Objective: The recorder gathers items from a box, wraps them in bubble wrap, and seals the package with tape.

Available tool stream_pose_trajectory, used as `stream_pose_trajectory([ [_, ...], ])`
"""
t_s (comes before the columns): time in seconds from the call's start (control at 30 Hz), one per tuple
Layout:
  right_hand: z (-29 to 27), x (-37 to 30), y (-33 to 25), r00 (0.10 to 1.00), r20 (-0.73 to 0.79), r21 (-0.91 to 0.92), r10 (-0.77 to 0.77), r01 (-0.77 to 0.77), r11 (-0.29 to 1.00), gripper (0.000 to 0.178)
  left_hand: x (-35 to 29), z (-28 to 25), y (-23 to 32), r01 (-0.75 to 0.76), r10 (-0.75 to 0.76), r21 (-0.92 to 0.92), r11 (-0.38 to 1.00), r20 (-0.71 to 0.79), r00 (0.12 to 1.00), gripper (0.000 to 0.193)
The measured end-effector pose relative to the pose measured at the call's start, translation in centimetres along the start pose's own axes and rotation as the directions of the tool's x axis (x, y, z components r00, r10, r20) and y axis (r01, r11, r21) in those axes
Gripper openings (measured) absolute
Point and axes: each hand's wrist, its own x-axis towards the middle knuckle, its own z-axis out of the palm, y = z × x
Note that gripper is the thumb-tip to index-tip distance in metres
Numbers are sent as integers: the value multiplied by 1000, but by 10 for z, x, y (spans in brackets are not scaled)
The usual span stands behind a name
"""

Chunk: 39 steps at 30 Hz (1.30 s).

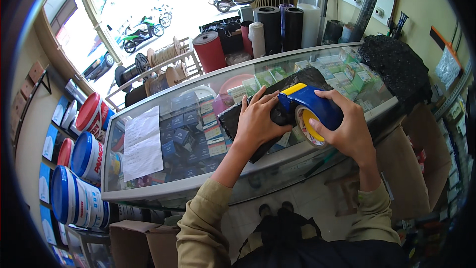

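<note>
A black plastic-wrapped parcel (pixel 308 75) lies aslant on top of the glass display counter (pixel 148 196). My left hand (pixel 254 126) rests on it with the fingers stretched and spread, thumb pointing toward the tape. My right hand (pixel 351 128) is closed round a blue and yellow tape dispenser (pixel 325 109) that carries a wide roll of tape. The dispenser's yellow front edge is over the parcel, close to my left fingers. Between the hands, I cannot tell whether tape is stuck to the black wrapping.
Small boxes fill the counter under the glass, with a handwritten paper (pixel 144 141) at its left. Crumpled black plastic (pixel 394 64) covers the right end. An open carton (pixel 411 164) stands at right, paint pails (pixel 82 196) at left. Rolls of sheeting (pixel 267 27) stand behind.
</note>
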Motion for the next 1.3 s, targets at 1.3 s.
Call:
stream_pose_trajectory([
  [1.3, 30, -144, 72, 995, -93, 147, 46, -32, 989, 72, 72, 9, 30, 199, -272, 227, 953, 361, 892, 128],
])
